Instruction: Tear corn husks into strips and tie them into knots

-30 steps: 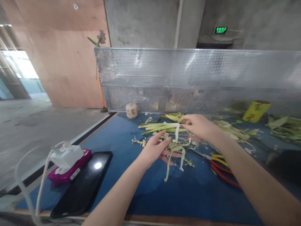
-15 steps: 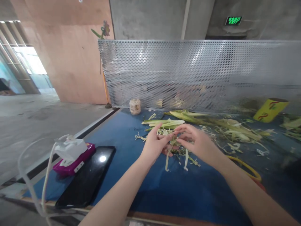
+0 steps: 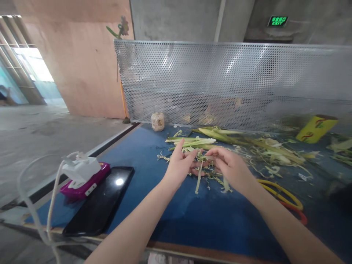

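Note:
Over the blue tabletop (image 3: 187, 220), my left hand (image 3: 177, 167) is curled around a small bunch of pale green plant strips (image 3: 198, 179), its thumb pointing up. One long strip dangles below its fingers. My right hand (image 3: 233, 170) pinches the end of a strip that reaches across from the left hand; its fingertips are partly hidden. Thin, knobbly plant shreds (image 3: 163, 157) lie around and under both hands. Just behind them rest peeled green stalks (image 3: 203, 141).
A black phone (image 3: 101, 201) lies at left, beside a purple box with a white charger (image 3: 82, 169) and cables. A jar (image 3: 157, 121), husks (image 3: 275, 152) and a yellow can-like roll (image 3: 316, 129) stand before a perforated metal screen (image 3: 198, 73). Yellow (image 3: 294, 198) and red loops lie right.
My right hand has moved slightly right and turned, drawing a strip away from the left hand. A strip now spans the gap between them. The view has tilted a little.

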Motion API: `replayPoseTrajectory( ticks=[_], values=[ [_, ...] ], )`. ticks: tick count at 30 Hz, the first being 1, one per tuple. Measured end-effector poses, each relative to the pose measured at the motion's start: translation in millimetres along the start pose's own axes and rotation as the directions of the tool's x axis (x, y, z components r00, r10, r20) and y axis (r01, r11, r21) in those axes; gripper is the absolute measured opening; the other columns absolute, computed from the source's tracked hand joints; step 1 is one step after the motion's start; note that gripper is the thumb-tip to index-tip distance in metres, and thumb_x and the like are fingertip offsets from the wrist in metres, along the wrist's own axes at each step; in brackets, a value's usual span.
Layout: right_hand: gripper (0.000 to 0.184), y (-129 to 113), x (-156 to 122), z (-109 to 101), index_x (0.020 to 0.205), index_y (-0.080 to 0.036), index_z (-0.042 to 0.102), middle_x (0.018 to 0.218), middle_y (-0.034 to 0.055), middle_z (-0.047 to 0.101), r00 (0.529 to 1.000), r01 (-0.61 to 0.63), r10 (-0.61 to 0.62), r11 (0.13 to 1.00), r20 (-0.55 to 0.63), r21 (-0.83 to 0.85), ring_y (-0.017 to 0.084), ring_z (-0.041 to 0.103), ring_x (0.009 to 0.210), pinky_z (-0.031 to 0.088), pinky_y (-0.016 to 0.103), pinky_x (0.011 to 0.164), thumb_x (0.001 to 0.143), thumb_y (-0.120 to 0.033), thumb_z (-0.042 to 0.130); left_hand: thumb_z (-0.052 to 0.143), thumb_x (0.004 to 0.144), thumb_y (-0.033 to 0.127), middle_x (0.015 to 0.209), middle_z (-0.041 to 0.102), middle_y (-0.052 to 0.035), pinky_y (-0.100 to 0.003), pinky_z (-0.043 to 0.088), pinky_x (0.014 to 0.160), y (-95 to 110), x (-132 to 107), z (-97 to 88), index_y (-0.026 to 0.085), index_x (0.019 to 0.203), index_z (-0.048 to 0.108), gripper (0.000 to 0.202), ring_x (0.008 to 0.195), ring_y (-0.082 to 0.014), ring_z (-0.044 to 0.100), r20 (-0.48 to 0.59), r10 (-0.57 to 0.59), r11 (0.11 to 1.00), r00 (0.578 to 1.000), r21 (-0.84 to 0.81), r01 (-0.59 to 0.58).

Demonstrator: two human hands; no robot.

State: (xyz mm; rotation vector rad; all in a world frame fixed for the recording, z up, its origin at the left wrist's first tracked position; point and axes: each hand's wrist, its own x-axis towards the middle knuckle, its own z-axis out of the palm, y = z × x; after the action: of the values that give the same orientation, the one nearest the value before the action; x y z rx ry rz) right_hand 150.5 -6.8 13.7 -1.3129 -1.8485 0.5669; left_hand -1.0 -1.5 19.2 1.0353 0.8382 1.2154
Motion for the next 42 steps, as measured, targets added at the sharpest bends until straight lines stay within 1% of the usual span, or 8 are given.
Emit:
replayPoseTrajectory(
  ticks=[3,8,14,18,23,29,34,42],
  values=[
    [0.014,-1,1,0,0.085,-0.02,0.052,0.063,-0.0015,0.05,0.994,-0.089,0.073,0.975,0.086,0.203,0.01,0.04,0.046,0.032,0.024,0.045,0.083,-0.028,0.042,0.055,0.079,0.019,0.097,0.068,-0.0097,-0.021,0.048,0.036,-1,-1,-2.0,0.024,0.141,0.001,0.082,0.056,-0.0177,0.067,0.084,0.053,0.996,0.995,0.068,-0.059],
    [0.03,-5,2,1,0.08,-0.018,0.049,0.053,-0.0048,0.047,0.965,-0.241,0.157,0.846,0.21,0.476,0.006,0.035,0.039,0.026,0.022,0.04,0.077,-0.048,0.052,0.052,0.08,0.024,0.077,0.069,-0.0041,-0.017,0.042,0.031,-6,-4,-3.1,0.032,0.139,-0.009,0.086,0.054,-0.0188,0.066,0.274,0.118,0.969,0.955,0.179,-0.171],
    [0.036,-4,3,6,0.074,-0.019,0.042,0.047,-0.0084,0.044,0.97,-0.239,0.169,0.793,0.174,0.56,0.004,0.034,0.038,0.023,0.019,0.038,0.066,-0.044,0.067,0.043,0.085,0.027,0.072,0.064,-0.0017,-0.017,0.041,0.03,-8,-6,-0.2,0.032,0.134,-0.025,0.084,0.058,-0.0208,0.067,0.308,0.108,0.965,0.945,0.196,-0.174],
    [0.031,-7,0,7,0.077,-0.02,0.04,0.047,-0.0098,0.045,0.972,-0.22,0.113,0.742,0.206,0.633,0.003,0.032,0.037,0.024,0.019,0.039,0.072,-0.039,0.064,0.043,0.085,0.026,0.067,0.062,0.0003,-0.017,0.041,0.03,-9,-6,-0.9,0.031,0.132,-0.03,0.086,0.053,-0.0191,0.066,0.323,0.128,0.968,0.938,0.165,-0.189],
    [0.026,-7,-1,11,0.092,-0.018,0.045,0.051,-0.0069,0.05,0.957,-0.274,0.115,0.652,0.265,0.707,0.005,0.036,0.038,0.024,0.019,0.04,0.077,-0.036,0.057,0.043,0.085,0.023,0.054,0.058,0.0059,-0.016,0.04,0.03,-10,-5,-1.9,0.03,0.132,-0.029,0.086,0.041,-0.0144,0.061,0.269,0.158,0.964,0.95,0.166,-0.207],
    [0.018,-3,1,13,0.09,-0.017,0.052,0.046,-0.0036,0.054,0.979,-0.19,0.113,0.801,0.168,0.568,0.01,0.043,0.038,0.029,0.022,0.039,0.08,-0.03,0.047,0.057,0.078,0.025,0.064,0.066,-0.0005,-0.019,0.043,0.031,-13,-4,-1.4,0.022,0.135,-0.026,0.1,0.048,-0.0167,0.062,0.169,0.16,0.962,0.973,0.196,-0.192],
    [0.019,-1,3,15,0.078,-0.017,0.059,0.047,-0.0015,0.055,0.98,-0.198,0.151,0.839,0.133,0.506,0.01,0.042,0.036,0.028,0.022,0.037,0.078,-0.031,0.046,0.058,0.076,0.022,0.077,0.069,-0.0035,-0.02,0.045,0.031,-14,-5,2.5,0.025,0.137,-0.019,0.099,0.046,-0.0142,0.06,0.088,0.227,0.92,0.97,0.308,-0.243],
    [0.02,6,3,23,0.064,-0.014,0.056,0.047,-0.001,0.054,0.968,-0.241,0.221,0.697,0.118,0.675,0.006,0.037,0.035,0.022,0.02,0.037,0.075,-0.028,0.049,0.067,0.068,0.024,0.08,0.069,-0.0043,-0.017,0.043,0.03,-13,-9,4.9,0.027,0.14,-0.009,0.105,0.051,-0.0157,0.062,-0.042,0.337,0.86,0.941,0.419,-0.29]
  ],
)
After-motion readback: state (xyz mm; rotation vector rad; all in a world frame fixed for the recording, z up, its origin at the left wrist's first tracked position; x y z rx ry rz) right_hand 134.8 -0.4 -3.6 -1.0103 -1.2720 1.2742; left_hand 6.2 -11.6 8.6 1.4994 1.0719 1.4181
